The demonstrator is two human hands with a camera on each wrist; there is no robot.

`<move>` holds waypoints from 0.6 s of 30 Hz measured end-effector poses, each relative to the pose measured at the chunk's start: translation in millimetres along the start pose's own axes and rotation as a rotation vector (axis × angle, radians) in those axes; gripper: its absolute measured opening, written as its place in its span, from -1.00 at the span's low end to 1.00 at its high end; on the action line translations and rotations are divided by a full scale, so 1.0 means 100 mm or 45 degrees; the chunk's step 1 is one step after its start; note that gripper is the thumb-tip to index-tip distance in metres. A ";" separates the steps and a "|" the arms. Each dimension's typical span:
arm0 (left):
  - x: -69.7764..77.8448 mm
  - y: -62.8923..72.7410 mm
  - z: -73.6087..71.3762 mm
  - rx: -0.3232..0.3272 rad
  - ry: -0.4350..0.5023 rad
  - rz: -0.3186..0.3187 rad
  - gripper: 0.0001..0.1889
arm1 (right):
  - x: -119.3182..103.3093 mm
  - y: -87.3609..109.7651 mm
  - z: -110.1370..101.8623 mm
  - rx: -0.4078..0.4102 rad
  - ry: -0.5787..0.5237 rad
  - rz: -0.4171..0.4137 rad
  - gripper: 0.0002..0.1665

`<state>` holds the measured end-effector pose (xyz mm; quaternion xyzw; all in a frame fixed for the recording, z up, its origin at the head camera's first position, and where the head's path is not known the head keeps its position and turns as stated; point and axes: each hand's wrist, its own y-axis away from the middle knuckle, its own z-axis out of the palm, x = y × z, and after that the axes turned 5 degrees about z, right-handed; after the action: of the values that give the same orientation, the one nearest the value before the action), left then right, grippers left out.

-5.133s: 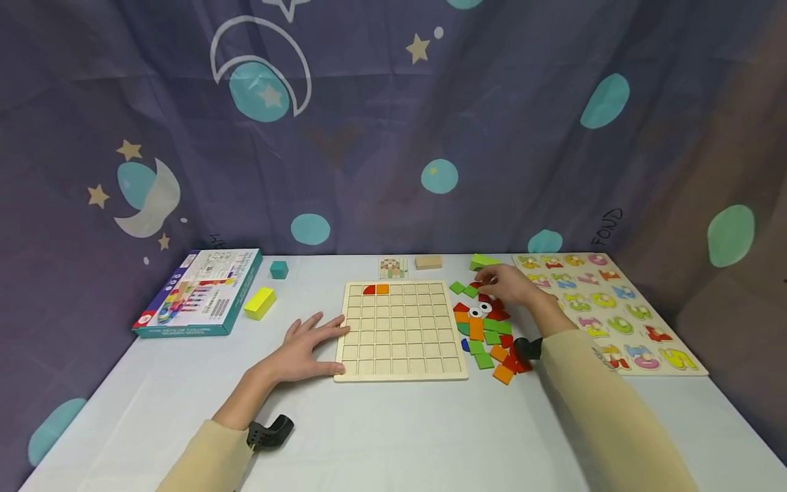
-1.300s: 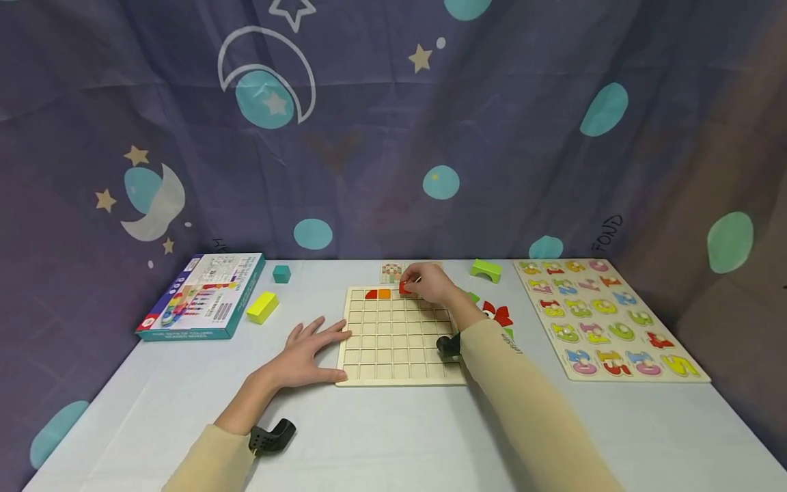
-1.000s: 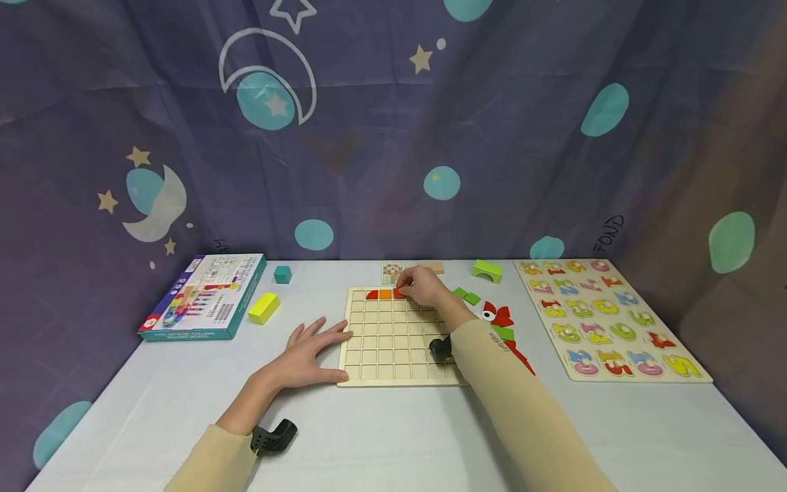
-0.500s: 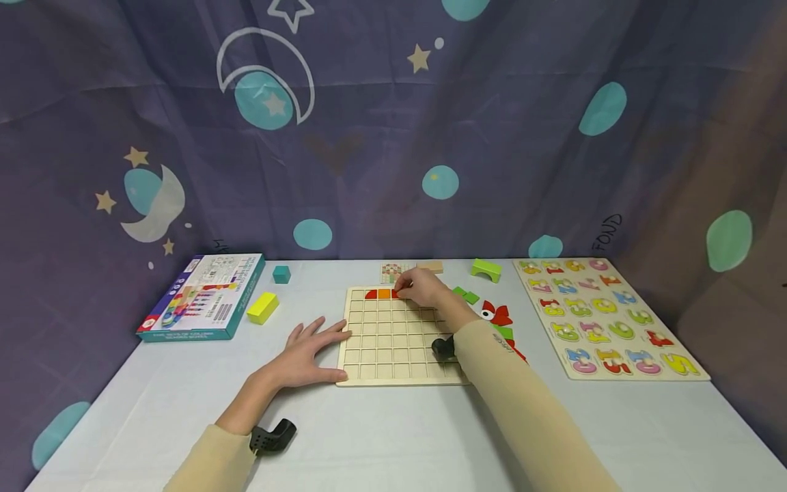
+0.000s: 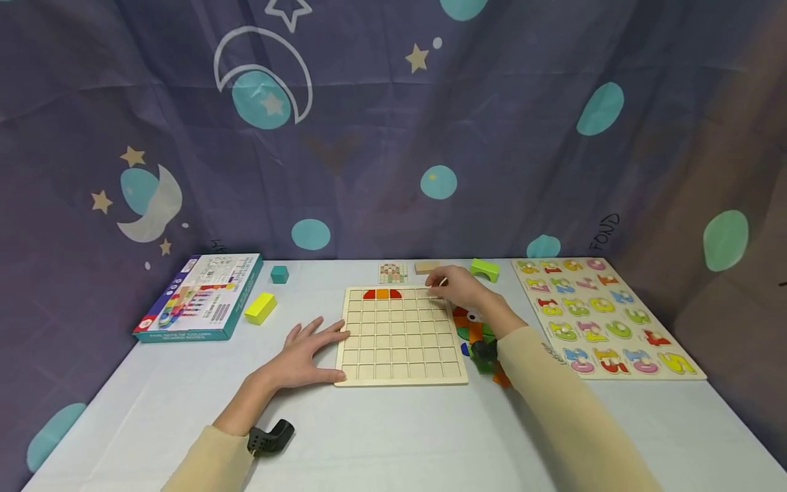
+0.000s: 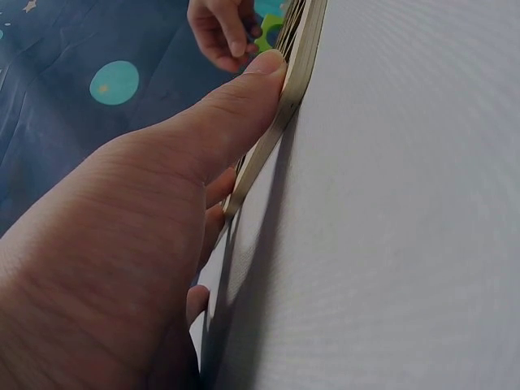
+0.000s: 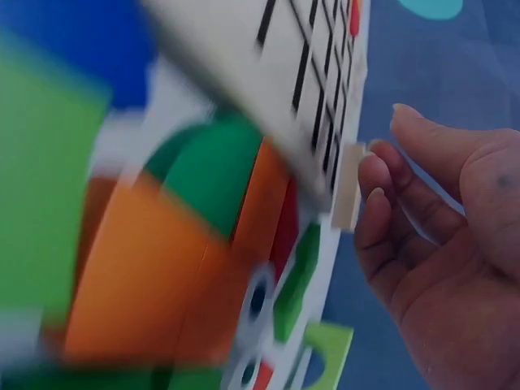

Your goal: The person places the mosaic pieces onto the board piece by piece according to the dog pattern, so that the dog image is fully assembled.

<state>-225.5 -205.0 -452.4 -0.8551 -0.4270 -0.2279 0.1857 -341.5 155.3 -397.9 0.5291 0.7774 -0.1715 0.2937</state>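
My left hand (image 5: pixel 301 357) lies with fingers spread at the left edge of a wooden grid board (image 5: pixel 399 352), its thumb and fingertips touching the rim. In the board's top row sit a red quarter-round tile (image 5: pixel 369 295), an orange square tile (image 5: pixel 382 294) and another red quarter-round tile (image 5: pixel 395 294), side by side. Over the board's top right corner is my right hand (image 5: pixel 460 287), fingers loosely bent; the right wrist view shows nothing between them. Loose coloured tiles (image 5: pixel 476 332) lie right of the board, partly hidden by my right arm.
Behind the board are a small pattern card (image 5: pixel 393 272), a plain wooden block (image 5: pixel 427 267) and a green arch block (image 5: pixel 485 268). A number puzzle board (image 5: pixel 605 318) lies at right. At left are a boxed toy (image 5: pixel 199 294), a yellow block (image 5: pixel 261 309) and a teal cube (image 5: pixel 279 275).
My right hand brought a red tile from the pile to the top row, slid it beside the orange square and let go. It has since moved right. My left hand stayed at the board's edge.
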 end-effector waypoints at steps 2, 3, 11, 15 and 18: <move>0.00 0.00 0.00 0.003 0.001 0.003 -0.18 | 0.07 0.06 -0.05 0.012 0.020 -0.018 -0.80; 0.00 0.00 0.00 0.004 0.003 0.002 -0.17 | 0.10 0.08 -0.07 0.019 0.029 -0.020 -0.79; 0.00 0.01 0.00 0.003 0.008 -0.015 -0.16 | 0.30 0.26 -0.21 0.012 0.054 0.023 -0.77; 0.00 0.00 0.00 0.004 0.013 -0.009 -0.16 | 0.35 0.32 -0.23 -0.033 0.072 0.086 -0.80; 0.00 0.00 0.00 0.004 0.009 -0.004 -0.16 | 0.36 0.34 -0.22 -0.091 0.088 0.107 -0.83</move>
<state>-225.3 -204.7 -452.1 -0.8533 -0.4282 -0.2308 0.1881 -325.8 206.7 -402.9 0.5561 0.7698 -0.1127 0.2923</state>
